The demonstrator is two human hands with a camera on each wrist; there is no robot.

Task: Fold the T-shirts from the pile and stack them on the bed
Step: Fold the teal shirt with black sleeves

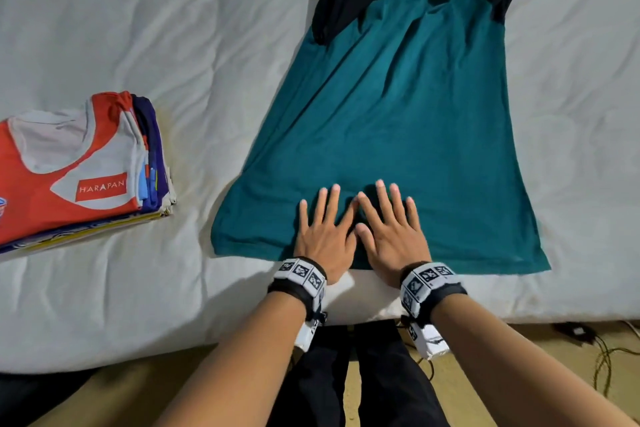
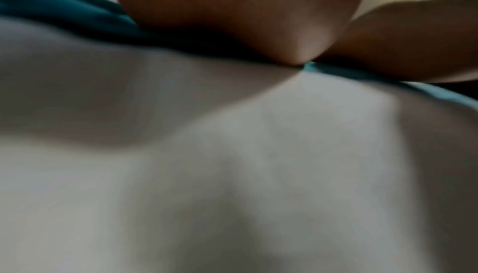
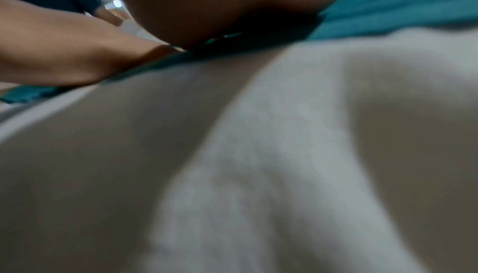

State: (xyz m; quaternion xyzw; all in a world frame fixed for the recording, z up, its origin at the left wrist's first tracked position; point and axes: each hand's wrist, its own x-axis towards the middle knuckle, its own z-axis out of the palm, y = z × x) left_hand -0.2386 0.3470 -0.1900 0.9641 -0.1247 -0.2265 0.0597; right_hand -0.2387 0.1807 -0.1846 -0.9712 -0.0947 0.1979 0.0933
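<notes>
A teal T-shirt [image 1: 398, 121] with black sleeves lies spread flat on the white bed [image 1: 173, 28], hem toward me. My left hand [image 1: 323, 222] and right hand [image 1: 389, 218] lie palm-down side by side on the hem's middle, fingers straight and spread, thumbs touching. Both wrist views are blurred: each shows the heel of a palm on the teal hem [image 2: 336, 71] [image 3: 388, 11] above white sheet. A stack of folded T-shirts [image 1: 76, 170], red and white one on top, sits at the left.
The bed's near edge [image 1: 485, 308] runs just behind my wrists. Below it are my dark trouser legs [image 1: 346, 374] and a tan floor with black cables [image 1: 588, 347] at the right. Bare sheet lies between the stack and the teal shirt.
</notes>
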